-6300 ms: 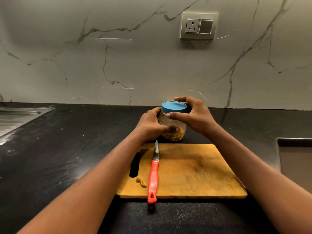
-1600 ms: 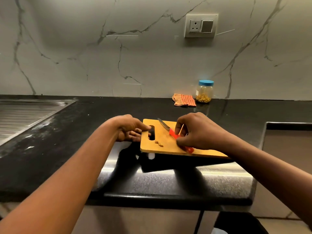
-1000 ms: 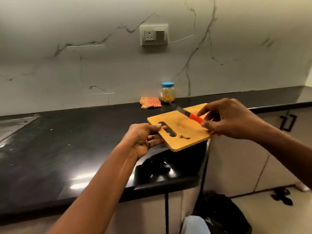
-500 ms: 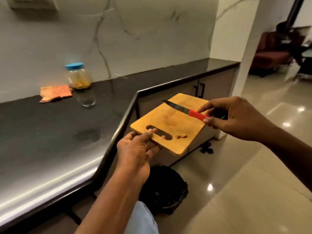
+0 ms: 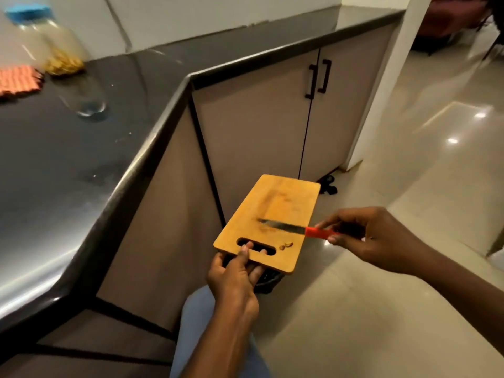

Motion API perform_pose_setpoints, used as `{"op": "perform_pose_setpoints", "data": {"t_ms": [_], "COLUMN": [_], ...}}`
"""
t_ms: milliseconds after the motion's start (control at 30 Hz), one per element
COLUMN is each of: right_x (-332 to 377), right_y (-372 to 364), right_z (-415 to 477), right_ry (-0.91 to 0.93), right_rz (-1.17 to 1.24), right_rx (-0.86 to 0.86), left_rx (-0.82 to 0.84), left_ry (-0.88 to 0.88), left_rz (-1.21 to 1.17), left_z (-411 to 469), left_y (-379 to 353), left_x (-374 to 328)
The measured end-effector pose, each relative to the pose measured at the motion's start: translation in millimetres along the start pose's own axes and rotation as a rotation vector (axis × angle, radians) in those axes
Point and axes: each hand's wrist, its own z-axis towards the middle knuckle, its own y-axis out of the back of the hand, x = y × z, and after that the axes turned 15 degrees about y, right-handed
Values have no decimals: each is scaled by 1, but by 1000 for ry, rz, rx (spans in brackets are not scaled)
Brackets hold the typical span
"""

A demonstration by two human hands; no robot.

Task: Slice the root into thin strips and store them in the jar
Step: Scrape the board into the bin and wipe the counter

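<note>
My left hand (image 5: 234, 274) grips the wooden cutting board (image 5: 275, 211) by its handle slot and holds it in the air over the floor, beside the counter. A few small root scraps (image 5: 286, 245) lie on the board near the slot. My right hand (image 5: 373, 236) holds the red-handled knife (image 5: 297, 230), its blade lying across the board above the scraps. The clear jar (image 5: 46, 42) with a blue lid and yellow strips inside stands at the back left of the counter, blurred.
The black counter (image 5: 81, 148) runs along the left, with an orange cloth (image 5: 16, 79) next to the jar. Grey cabinet doors with black handles (image 5: 317, 77) stand behind the board. A dark bin (image 5: 268, 279) shows under the board. Glossy tiled floor spreads to the right.
I have turned further right and away from the counter. The board has come lower and closer to me, now over the bin, and the knife blade lies across it nearer the scraps.
</note>
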Motion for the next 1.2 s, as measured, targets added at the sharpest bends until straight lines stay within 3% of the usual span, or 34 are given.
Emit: {"op": "perform_pose_setpoints", "data": {"t_ms": [233,433,1200], "right_x": [-44,-69,-191], "right_y": [-84,-129,-204], "right_z": [-20,-19,49], "right_ry": [-111,-202,-412], "right_rz": [72,94,27], "right_rx": [130,173,107], "left_rx": [-280,-380,-386], "left_ry": [-13,7,45], "left_rz": [97,144,198], "left_z": [47,67,94], "left_y": [51,70,71], "left_x": [2,1,-15]}}
